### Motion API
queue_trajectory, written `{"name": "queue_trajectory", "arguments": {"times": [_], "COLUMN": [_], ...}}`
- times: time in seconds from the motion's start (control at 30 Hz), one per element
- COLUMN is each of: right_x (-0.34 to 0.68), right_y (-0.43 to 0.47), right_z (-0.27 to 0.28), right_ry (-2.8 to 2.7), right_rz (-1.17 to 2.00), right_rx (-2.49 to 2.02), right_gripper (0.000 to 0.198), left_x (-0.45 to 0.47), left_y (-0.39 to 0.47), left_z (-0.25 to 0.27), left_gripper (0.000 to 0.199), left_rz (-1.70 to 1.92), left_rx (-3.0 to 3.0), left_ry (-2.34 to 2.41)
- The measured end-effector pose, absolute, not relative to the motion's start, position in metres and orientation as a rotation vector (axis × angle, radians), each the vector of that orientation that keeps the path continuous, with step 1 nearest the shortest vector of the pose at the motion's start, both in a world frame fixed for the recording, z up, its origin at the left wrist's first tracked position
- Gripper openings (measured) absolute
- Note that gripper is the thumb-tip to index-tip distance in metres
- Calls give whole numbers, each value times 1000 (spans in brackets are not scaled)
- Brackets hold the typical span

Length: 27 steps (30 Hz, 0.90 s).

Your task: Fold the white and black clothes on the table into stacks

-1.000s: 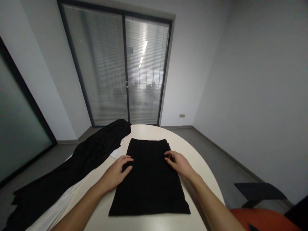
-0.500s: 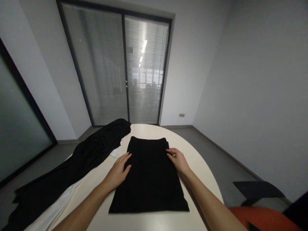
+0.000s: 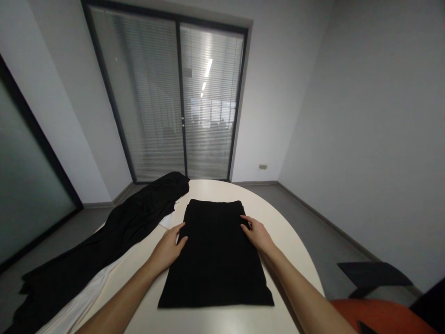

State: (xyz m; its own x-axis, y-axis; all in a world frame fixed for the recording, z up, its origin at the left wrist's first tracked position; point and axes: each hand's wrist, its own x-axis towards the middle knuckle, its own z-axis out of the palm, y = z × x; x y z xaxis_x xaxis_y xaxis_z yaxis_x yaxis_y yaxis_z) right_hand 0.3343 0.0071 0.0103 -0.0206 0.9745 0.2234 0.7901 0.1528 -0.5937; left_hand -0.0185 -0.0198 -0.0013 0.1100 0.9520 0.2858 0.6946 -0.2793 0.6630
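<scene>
A black skirt (image 3: 216, 255) lies flat on the white table (image 3: 285, 232), narrow waist end away from me and wide hem towards me. At its left edge rests my left hand (image 3: 169, 246), thumb and fingers apart, the fingertips on or just beside the cloth. My right hand (image 3: 256, 233) is at the opposite edge, near the upper part, with a gap between thumb and forefinger and the tips touching the side of the skirt. Neither hand shows cloth pinched in it.
Left of the skirt, a heap of black clothing (image 3: 132, 218) with white cloth (image 3: 86, 292) under it hangs over the table's edge. An orange chair seat (image 3: 378, 315) with a black armrest (image 3: 373, 273) stands at the lower right. Glass doors with blinds (image 3: 212, 116) are behind.
My left hand has drawn slightly left and down along the edge. The skirt's waist end has shifted a little to the right and towards me; my right hand is nearly still.
</scene>
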Motion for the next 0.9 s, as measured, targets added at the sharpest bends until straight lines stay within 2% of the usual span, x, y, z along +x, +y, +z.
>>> {"name": "queue_trajectory", "arguments": {"times": [0.17,0.37,0.5,0.67,0.73,0.83,0.9], "right_x": [333,337,343,348,349,351,353], "right_y": [5,-10,-12,-9,-14,-26,-35], "right_z": [15,32,35,30,34,50,61], "right_ry": [-1827,-1860,-1855,-1775,-1734,-1691,-1701], "right_rz": [446,456,475,804,997,1265,1405], "right_rx": [-1671,-1822,-1976,-1822,-1736,-1691,-1675], "right_gripper": [47,58,65,63,75,106,119], "left_x": [-17,-22,-22,-19,-20,-24,-27], "left_y": [-27,-47,-54,-53,-53,-56,-59], "left_z": [20,44,47,46,46,47,48], "left_gripper": [58,67,71,66,68,89,101], "left_rz": [945,608,553,591,577,516,479], "left_rx": [1801,1797,1630,1449,1400,1393,1443], "left_ry": [1547,1665,1567,1450,1447,1407,1362]}}
